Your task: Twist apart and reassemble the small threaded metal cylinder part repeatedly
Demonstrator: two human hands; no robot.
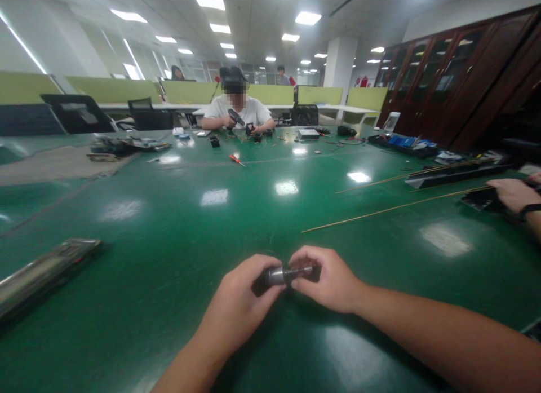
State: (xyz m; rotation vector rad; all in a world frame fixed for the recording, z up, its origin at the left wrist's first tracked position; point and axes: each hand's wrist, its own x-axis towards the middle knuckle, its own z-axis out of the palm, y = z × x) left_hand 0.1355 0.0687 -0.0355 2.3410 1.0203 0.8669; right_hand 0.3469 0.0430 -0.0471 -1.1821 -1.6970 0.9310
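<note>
My left hand (247, 294) is closed around the thick end of a small metal cylinder with a thin shaft (276, 276), silver and dark in colour. It is held roughly level, just above the green tabletop (169, 303). From the other side, the curled fingers and thumb of my right hand (327, 280) close on its narrow, dark shaft end. My fingers cover part of the cylinder, and its exact kind is too blurred to tell.
A long plastic-wrapped item (46, 274) lies at the left. Thin brass-coloured rods (380, 211) stretch from the right, where another person's hand (513, 194) rests by a black part. Across the table, a person (236, 111) holds a power tool; an orange screwdriver (236, 160) lies before them.
</note>
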